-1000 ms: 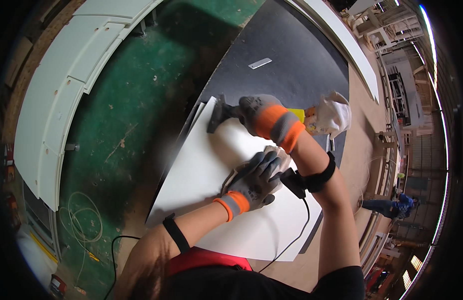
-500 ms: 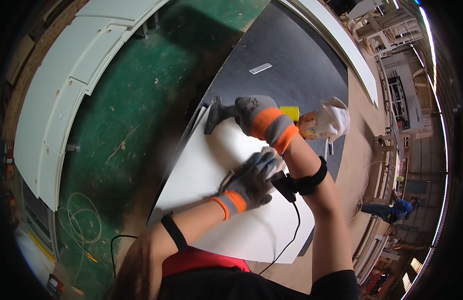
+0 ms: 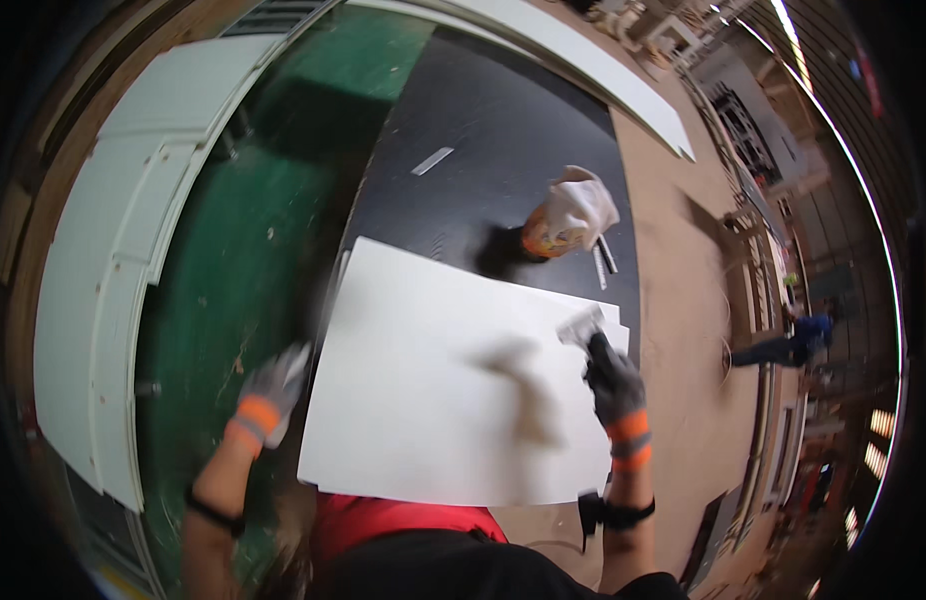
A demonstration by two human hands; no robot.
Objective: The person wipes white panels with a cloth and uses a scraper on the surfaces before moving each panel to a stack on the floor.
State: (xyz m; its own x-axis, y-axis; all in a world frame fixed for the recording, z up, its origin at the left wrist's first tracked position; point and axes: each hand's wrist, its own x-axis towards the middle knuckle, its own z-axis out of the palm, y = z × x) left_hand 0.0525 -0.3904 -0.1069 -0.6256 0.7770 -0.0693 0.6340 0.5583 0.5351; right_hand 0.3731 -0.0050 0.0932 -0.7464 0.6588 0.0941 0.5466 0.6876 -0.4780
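Right of centre, my right hand (image 3: 615, 385), in a grey glove with an orange-striped cuff, is closed round the dark handle of a wide-headed scraper (image 3: 580, 325). The scraper is over the far right part of a white panel (image 3: 413, 390), its head blurred. My left hand (image 3: 275, 388), gloved alike, is just beyond the panel's left edge. Motion smears its fingers, and a pale patch shows beside the palm; whether it holds something I cannot tell. Behind the panel, an orange container (image 3: 545, 236) with a white cloth (image 3: 581, 205) over its top stands on the black tabletop (image 3: 483, 130).
A flat metal strip (image 3: 433, 161) lies on the black surface, and thin pieces (image 3: 605, 258) lie by the container. White panels (image 3: 93, 290) rest on a stand at left, across the green floor (image 3: 223, 270). Far right, a person in blue (image 3: 808, 335) stands near racks.
My right hand has swung from the panel's far left corner to its right side with the scraper. My left hand has left the panel's middle for its left edge. The view has shifted too.
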